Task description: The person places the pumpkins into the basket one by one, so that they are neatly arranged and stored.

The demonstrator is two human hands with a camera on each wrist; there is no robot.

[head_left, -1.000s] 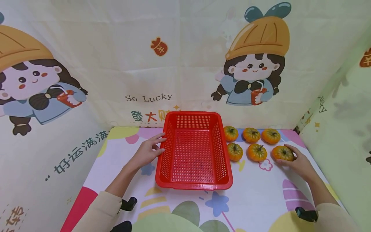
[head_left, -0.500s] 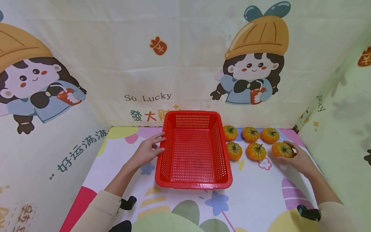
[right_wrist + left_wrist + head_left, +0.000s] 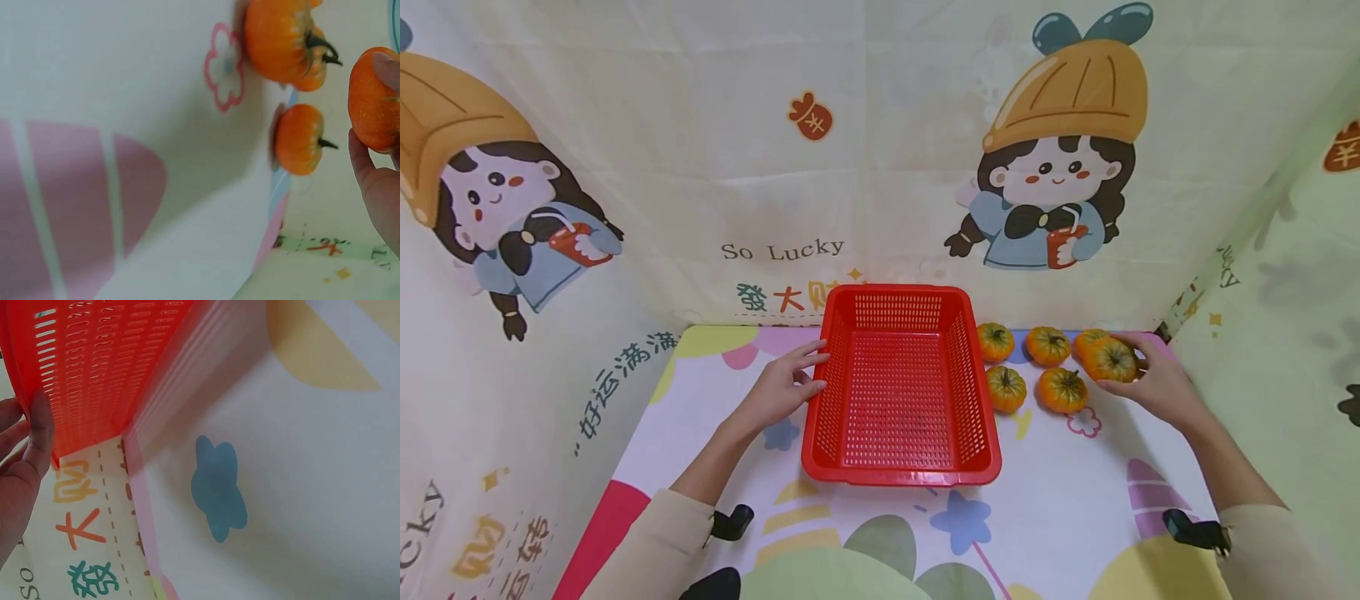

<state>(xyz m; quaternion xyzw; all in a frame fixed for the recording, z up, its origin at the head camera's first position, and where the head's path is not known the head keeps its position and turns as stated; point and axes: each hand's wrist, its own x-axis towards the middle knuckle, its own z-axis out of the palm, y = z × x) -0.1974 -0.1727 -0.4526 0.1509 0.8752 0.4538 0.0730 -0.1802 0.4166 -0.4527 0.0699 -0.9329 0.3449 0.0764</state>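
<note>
My right hand [image 3: 1161, 379] grips a small orange pumpkin [image 3: 1108, 360] between thumb and fingers. In the right wrist view the held pumpkin [image 3: 373, 103] is raised off the table. From the head it partly covers another pumpkin [image 3: 1088, 340] behind it. My left hand [image 3: 778, 387] holds the left rim of a red plastic basket [image 3: 901, 479]. Its fingers lie at the rim in the left wrist view, with the perforated basket wall [image 3: 106, 375] beside them. Nothing lies inside the basket.
To the right of the basket sit several more pumpkins [image 3: 1062, 390], the nearest [image 3: 1005, 389] close against its side. The table bears a colourful printed cover [image 3: 1045, 500]. A printed cloth [image 3: 895, 208] hangs behind, with others at both sides.
My right hand has lifted its pumpkin off the table and moved it up and slightly left, above the back-row pumpkin. The left hand and basket have stayed put.
</note>
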